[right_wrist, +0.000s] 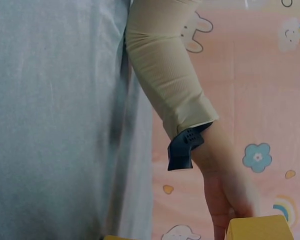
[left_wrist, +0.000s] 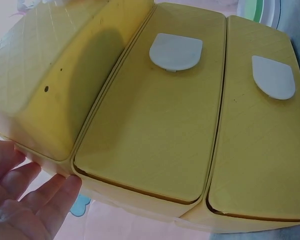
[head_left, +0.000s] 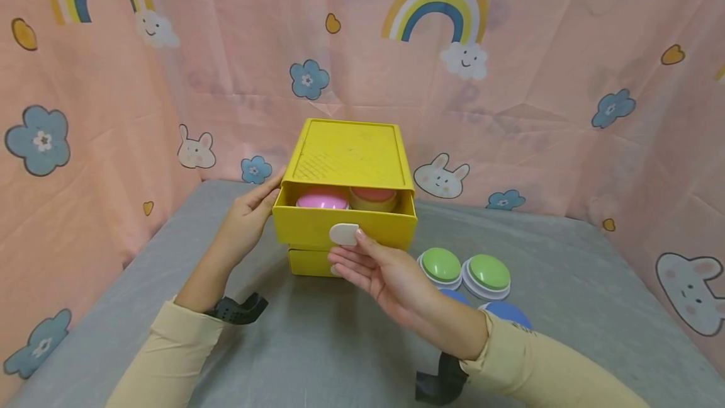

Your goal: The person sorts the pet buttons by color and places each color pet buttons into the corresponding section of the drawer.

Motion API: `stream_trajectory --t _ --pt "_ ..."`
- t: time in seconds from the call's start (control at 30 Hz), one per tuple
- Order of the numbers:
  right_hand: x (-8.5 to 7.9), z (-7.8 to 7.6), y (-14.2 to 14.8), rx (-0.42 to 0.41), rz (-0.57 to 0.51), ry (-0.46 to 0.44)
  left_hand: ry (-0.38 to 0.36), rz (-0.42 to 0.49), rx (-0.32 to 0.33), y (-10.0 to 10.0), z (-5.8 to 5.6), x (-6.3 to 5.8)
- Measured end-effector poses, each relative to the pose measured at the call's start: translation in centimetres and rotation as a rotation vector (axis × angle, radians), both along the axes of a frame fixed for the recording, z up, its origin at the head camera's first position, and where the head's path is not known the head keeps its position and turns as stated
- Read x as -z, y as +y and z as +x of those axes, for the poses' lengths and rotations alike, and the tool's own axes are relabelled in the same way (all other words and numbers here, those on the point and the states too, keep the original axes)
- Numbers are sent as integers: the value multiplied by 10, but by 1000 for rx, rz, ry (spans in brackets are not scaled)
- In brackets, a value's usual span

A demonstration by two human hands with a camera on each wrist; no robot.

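A yellow drawer cabinet [head_left: 354, 150] stands on the table, its top drawer [head_left: 306, 225] pulled partly out. Inside the drawer show a pink dome button [head_left: 321, 198] and a salmon one [head_left: 372, 199] with a cream base. My right hand [head_left: 396, 279] has its thumb on the drawer's white tab handle [head_left: 343, 233], other fingers beneath it. Along the cabinet's left side my left hand [head_left: 243, 222] rests with extended fingers; in the left wrist view its fingertips [left_wrist: 72, 185] touch the casing. The right wrist view shows the left hand [right_wrist: 227, 195] by the yellow cabinet, fingertips out of sight.
Two green dome buttons [head_left: 489, 272] on white bases sit right of the cabinet. Blue ones [head_left: 508, 313] lie nearer, partly behind the right forearm. Two lower drawers [left_wrist: 140, 115] are closed. A pink patterned cloth [head_left: 362, 80] hangs behind the grey table [head_left: 566, 269].
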State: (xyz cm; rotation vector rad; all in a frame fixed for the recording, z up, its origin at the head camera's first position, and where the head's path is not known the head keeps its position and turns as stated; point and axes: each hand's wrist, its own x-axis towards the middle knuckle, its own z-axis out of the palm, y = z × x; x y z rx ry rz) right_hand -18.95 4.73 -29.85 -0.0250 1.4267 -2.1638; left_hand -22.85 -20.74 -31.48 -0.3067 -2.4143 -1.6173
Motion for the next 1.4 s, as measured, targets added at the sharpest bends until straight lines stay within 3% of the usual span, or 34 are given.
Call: stream_trajectory --t 0.87,1.4 --pt "1 -25 -7 67 -32 -24 -4 27 29 0 1 0" --pt "-3 -29 -8 71 -40 -42 2 56 48 -1 -2 2"
